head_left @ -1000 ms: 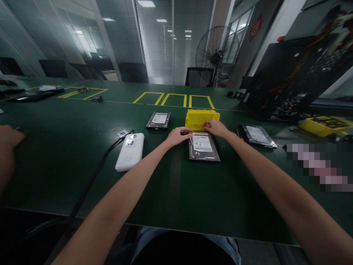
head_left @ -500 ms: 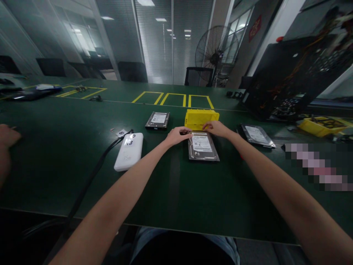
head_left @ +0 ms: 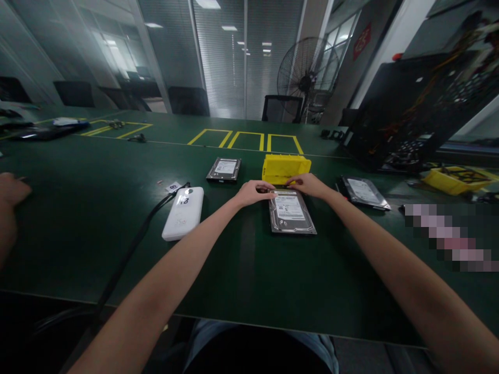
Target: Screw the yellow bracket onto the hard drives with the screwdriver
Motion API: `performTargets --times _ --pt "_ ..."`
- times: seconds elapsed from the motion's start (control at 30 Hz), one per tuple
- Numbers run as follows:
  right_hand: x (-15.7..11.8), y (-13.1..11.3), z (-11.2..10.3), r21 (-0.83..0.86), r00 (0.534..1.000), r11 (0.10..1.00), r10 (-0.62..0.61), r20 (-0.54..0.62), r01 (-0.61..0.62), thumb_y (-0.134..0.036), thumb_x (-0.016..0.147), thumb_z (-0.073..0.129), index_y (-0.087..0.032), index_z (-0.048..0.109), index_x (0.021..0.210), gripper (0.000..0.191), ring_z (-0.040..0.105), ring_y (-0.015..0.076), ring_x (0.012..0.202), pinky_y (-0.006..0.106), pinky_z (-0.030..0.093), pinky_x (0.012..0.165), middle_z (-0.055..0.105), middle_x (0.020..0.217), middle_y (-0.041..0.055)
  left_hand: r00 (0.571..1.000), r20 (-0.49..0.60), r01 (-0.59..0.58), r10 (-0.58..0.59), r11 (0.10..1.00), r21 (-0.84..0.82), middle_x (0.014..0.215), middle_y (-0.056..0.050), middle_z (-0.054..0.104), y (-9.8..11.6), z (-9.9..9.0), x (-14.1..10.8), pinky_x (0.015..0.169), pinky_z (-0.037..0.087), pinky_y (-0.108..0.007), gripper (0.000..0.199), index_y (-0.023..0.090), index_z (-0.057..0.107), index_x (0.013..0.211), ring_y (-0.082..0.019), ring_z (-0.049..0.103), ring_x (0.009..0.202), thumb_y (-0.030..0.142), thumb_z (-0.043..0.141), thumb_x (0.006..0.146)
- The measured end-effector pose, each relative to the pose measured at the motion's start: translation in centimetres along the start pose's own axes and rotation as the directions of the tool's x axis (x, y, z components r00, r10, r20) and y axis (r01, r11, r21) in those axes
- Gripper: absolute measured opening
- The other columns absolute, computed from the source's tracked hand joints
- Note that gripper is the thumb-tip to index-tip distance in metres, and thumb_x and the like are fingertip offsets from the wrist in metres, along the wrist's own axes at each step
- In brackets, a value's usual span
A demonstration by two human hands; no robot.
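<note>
Hard drive (head_left: pixel 292 213), silvery, white-labelled.

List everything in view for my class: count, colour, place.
hard drives: three, silver-black, centre and right
table: one, green, beneath
bins: two, yellow, centre and right
slab-shaped device: one, white, left
cable: one, black, left
label: one, white, left
computer case: one, black, right
small parts: several, dark, far side
fan: one, dark, background
chairs: several, black, background
tape outlines: several, yellow, far side
glass wall: one, grey, background
another person's hand: one, left edge
left hand: one, nearest drive's far edge
right hand: one, same edge
</note>
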State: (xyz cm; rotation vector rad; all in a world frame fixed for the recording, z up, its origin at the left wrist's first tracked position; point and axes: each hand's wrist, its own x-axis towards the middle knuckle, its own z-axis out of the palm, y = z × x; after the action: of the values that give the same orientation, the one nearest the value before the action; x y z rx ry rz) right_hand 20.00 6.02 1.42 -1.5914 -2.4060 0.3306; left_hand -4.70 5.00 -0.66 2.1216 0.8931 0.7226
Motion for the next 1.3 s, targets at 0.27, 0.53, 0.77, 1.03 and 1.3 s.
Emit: performTargets --times 0.27,0.53,0.77,1.03,1.3 --pt "0.4 -0.7 0.2 -0.046 1.0 0.999 -0.016 0.0 0.016 -0.032 0.081 0.051 -0.02 0.067 0.102 0.029 0.058 0.0149 0.073 0.025 0.041 0.064 0.066 0.089 0.0067 1.0 0.018 -0.005 0.005 1.0 0.018 0.109 -0.007 0.063 0.3 -0.1 -0.1 0.083 0.044 -0.036 0.046 0.019 0.064 0.104 -0.019 0.057 0.096 0.049 0.062 0.069" --pt "-0.1 -0.3 0.4 -0.03 0.995 0.997 0.066 -0.074 -0.068 -0.024 0.082 0.051 -0.012 0.067 0.099 0.026 0.061 0.0162 0.076 0.028 0.046 0.07 0.067 0.095 0.0113 0.999 0.025 -0.019 0.019 1.0 0.0 0.105 -0.007 0.064 0.0 0.1 0.0 0.083 0.044 -0.035 0.046 0.018 0.065 0.103 -0.019 0.057 0.092 0.048 0.062 0.068" --pt "-0.9 -0.1 0.3 0.021 1.0 0.999 0.026 -0.018 -0.026 -0.024 0.082 0.05 -0.017 0.066 0.105 0.029 0.062 0.0123 0.068 0.027 0.05 0.068 0.067 0.102 0.0061 0.999 0.04 -0.012 0.012 1.0 0.007 0.108 -0.007 0.063 0.6 -0.1 -0.4 0.083 0.043 -0.036 0.044 0.019 0.064 0.103 -0.019 0.057 0.094 0.047 0.061 0.07" --pt "-1.0 -0.2 0.4 -0.029 0.996 0.999 -0.025 -0.083 0.022 -0.027 0.08 0.053 -0.019 0.071 0.097 0.026 0.059 0.0188 0.091 0.032 0.045 0.082 0.066 0.101 0.0071 0.999 0.031 -0.032 0.031 0.999 0.021 0.104 -0.008 0.064 0.4 0.1 -0.1 0.081 0.044 -0.037 0.046 0.018 0.064 0.103 -0.019 0.057 0.09 0.048 0.061 0.07" --pt "-2.1 -0.5 -0.3 0.071 0.982 0.997 0.041 -0.182 -0.029 -0.028 0.078 0.054 -0.015 0.069 0.093 0.025 0.06 0.0148 0.069 0.029 0.046 0.067 0.069 0.088 0.0068 0.999 0.023 -0.032 0.032 0.999 0.023 0.104 -0.007 0.064 0.4 0.0 -0.2 0.081 0.044 -0.036 0.045 0.018 0.065 0.102 -0.019 0.057 0.09 0.049 0.061 0.069"
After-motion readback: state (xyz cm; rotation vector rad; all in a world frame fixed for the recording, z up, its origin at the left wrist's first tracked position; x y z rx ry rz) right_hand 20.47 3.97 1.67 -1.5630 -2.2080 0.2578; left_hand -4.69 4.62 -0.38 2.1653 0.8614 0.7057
